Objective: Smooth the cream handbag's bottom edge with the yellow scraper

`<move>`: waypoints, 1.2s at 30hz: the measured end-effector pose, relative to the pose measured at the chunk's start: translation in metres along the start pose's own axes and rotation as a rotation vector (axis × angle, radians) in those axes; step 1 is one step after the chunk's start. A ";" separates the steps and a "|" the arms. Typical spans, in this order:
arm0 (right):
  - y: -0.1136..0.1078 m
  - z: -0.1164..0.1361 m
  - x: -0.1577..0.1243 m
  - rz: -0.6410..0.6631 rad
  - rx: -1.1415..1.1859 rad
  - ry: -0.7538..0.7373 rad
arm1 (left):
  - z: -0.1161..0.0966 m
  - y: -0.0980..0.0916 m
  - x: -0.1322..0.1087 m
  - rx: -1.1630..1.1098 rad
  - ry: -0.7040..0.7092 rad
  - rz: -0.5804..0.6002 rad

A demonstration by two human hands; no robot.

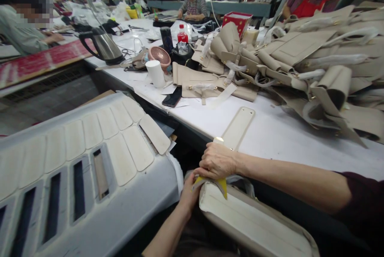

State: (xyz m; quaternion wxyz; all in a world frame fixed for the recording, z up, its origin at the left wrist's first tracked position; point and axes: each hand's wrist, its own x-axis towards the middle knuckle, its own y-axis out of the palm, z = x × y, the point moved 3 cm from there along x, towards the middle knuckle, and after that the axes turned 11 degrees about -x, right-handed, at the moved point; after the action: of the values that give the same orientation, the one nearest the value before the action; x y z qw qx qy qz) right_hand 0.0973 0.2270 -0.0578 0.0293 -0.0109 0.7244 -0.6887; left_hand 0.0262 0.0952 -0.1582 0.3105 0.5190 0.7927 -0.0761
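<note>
A beige leather bag (pixel 255 217) with a pale, flat panel facing up lies tilted across my lap. My left hand (pixel 189 191) is closed around its near end, thumb beside a yellow pointed piece (pixel 222 187). My right hand (pixel 218 162) is curled over the same end and presses on the yellow piece; its fingertips are hidden. A gold-coloured piece (pixel 219 140) shows just above the right knuckles. Beyond that hand, a beige strap tab (pixel 240 125) with two small holes lies on the white table (pixel 285 137).
At left stands a grey slotted rack (pixel 144 205) bearing several pale oval-ended panels (pixel 120 159). Beige leather bag parts (pixel 300 53) are heaped at right. Along the table are a phone (pixel 172 97), white roll (pixel 155 74), pink fan (pixel 159 57) and kettle (pixel 103 45). Other people work behind.
</note>
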 end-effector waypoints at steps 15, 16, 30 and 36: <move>0.000 0.000 -0.007 -0.018 0.002 -0.010 | -0.061 0.000 -0.060 0.522 0.247 0.125; 0.001 0.000 -0.008 -0.019 0.003 -0.002 | -0.061 0.000 -0.060 0.538 0.241 0.116; 0.012 0.021 -0.036 -0.035 0.081 0.198 | -0.066 0.012 -0.068 0.716 0.491 0.166; 0.007 0.033 -0.050 0.001 0.086 0.333 | -0.049 0.002 -0.049 0.113 0.133 0.282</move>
State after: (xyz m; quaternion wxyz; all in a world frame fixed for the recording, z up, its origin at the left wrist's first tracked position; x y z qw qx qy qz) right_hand 0.1497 0.1974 -0.0651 -0.0904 0.1053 0.6891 -0.7112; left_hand 0.0213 0.0795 -0.0909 0.2350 0.6459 0.7251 -0.0417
